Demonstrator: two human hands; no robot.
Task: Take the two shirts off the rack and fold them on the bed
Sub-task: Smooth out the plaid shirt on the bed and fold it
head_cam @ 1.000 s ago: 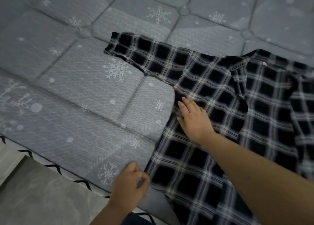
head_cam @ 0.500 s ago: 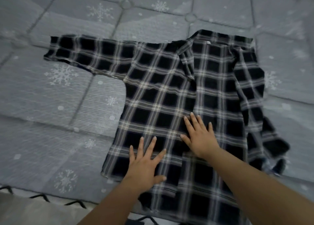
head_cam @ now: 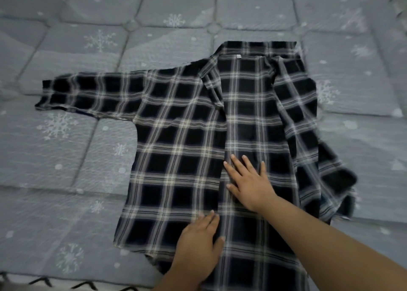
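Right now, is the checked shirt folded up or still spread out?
Mostly spread out. The plaid shirt lies flat on the bed, one sleeve stretched sideways; the other side looks bunched.

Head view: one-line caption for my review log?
Both hands, left hand and right hand, press flat on plaid shirt on bed.

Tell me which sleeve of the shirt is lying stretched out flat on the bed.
The sleeve on the picture's left, spread flat across the bed. The other sleeve, on the right, lies bunched beside the shirt.
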